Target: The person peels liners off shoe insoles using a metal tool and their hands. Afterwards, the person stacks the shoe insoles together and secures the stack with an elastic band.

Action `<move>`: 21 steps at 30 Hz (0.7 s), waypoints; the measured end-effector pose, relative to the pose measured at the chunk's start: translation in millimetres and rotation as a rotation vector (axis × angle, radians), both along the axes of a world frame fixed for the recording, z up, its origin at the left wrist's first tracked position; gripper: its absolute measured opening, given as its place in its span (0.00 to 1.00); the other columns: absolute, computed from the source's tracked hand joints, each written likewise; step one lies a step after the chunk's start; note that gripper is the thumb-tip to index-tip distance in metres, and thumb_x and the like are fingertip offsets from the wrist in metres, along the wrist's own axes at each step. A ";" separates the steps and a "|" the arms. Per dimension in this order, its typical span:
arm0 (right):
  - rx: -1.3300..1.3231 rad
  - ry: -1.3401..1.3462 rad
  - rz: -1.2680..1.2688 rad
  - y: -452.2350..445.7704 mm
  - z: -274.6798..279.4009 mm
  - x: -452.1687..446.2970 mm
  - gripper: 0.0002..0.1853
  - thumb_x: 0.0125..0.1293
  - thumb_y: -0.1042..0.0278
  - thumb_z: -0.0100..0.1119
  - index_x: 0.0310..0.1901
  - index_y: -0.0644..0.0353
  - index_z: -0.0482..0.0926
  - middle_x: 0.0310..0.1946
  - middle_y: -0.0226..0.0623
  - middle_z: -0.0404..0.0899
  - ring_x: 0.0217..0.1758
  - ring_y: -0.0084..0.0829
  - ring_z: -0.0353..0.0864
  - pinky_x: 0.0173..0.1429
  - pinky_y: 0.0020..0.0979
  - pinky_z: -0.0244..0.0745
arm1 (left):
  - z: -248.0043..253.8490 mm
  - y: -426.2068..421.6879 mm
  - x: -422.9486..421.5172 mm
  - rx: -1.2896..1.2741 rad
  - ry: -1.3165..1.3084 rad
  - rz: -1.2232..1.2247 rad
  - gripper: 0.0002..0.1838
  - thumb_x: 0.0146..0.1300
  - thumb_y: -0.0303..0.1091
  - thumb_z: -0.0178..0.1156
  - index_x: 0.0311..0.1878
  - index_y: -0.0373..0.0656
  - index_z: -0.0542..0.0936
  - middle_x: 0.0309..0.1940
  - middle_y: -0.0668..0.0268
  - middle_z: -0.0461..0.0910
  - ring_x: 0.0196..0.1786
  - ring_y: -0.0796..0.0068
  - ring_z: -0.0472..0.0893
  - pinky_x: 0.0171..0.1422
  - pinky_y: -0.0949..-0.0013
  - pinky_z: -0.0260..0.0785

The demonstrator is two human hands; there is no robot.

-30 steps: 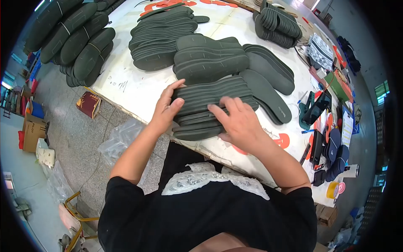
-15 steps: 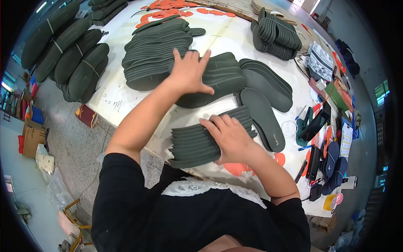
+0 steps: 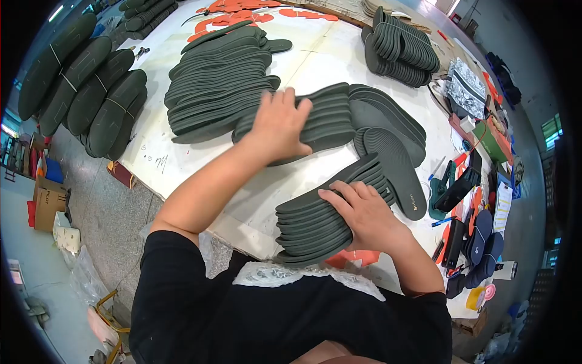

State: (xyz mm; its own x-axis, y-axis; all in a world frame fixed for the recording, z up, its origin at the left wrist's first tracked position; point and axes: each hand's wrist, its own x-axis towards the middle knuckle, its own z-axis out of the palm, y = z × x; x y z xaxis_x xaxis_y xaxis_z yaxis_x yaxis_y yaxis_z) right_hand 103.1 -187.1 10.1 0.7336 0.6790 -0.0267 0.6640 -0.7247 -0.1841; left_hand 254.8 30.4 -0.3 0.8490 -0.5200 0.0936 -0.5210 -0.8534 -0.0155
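My right hand [image 3: 371, 213] is closed around a stack of dark green insoles [image 3: 315, 230], which stands on edge at the table's near side. Its fingers lie across the top of the stack and the thumb is toward me. My left hand [image 3: 280, 124], slightly blurred, lies over another row of insoles [image 3: 330, 118] in the middle, fingers and thumb apart. Left of it is a long leaning row of insoles [image 3: 218, 85]. Fanned insoles [image 3: 391, 121] lie to the right, and a single printed insole [image 3: 400, 176] overlaps them beside my right hand.
Banded insole bundles [image 3: 91, 91] are piled at the left edge, with another bundle [image 3: 403, 51] at the back right. Orange cut pieces [image 3: 233, 24] lie at the far side. A phone on a stand [image 3: 458, 188], pens and tape [image 3: 476, 298] line the right side of the white table [image 3: 200, 161].
My right hand and its stack have shifted right and toward me, and the stack has tilted. My left hand has lowered, its fingers less spread. The insoles under the printed one have fanned out.
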 end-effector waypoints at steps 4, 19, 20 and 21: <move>-0.019 0.007 0.002 -1.0 1.7 -0.4 0.58 0.32 0.58 0.81 0.73 0.50 0.64 0.65 0.38 0.67 0.56 0.42 0.70 0.63 0.37 0.67 | 14.2 -1.1 -25.3 -0.069 0.174 -0.004 0.49 0.41 0.55 0.81 0.64 0.40 0.72 0.60 0.41 0.75 0.59 0.44 0.79 0.62 0.51 0.73; -0.042 0.053 -0.011 1.5 3.9 -2.5 0.62 0.28 0.64 0.83 0.73 0.50 0.63 0.66 0.39 0.66 0.57 0.42 0.69 0.64 0.38 0.69 | -7.8 48.8 -37.5 -0.302 0.447 0.060 0.54 0.40 0.61 0.79 0.67 0.34 0.72 0.65 0.44 0.73 0.68 0.47 0.72 0.72 0.51 0.65; -0.042 0.051 -0.013 1.1 4.0 -2.8 0.62 0.28 0.64 0.83 0.73 0.49 0.63 0.66 0.39 0.65 0.57 0.42 0.69 0.63 0.37 0.69 | -15.6 48.7 -36.0 -0.228 0.320 0.058 0.55 0.40 0.62 0.78 0.66 0.34 0.72 0.66 0.44 0.73 0.70 0.48 0.70 0.74 0.51 0.63; -0.044 0.050 -0.016 1.0 4.2 -3.4 0.62 0.28 0.65 0.83 0.73 0.49 0.62 0.66 0.39 0.65 0.57 0.41 0.69 0.63 0.37 0.69 | -20.9 49.0 -35.1 -0.154 0.195 0.056 0.55 0.40 0.64 0.77 0.66 0.33 0.73 0.67 0.44 0.72 0.72 0.49 0.68 0.75 0.51 0.61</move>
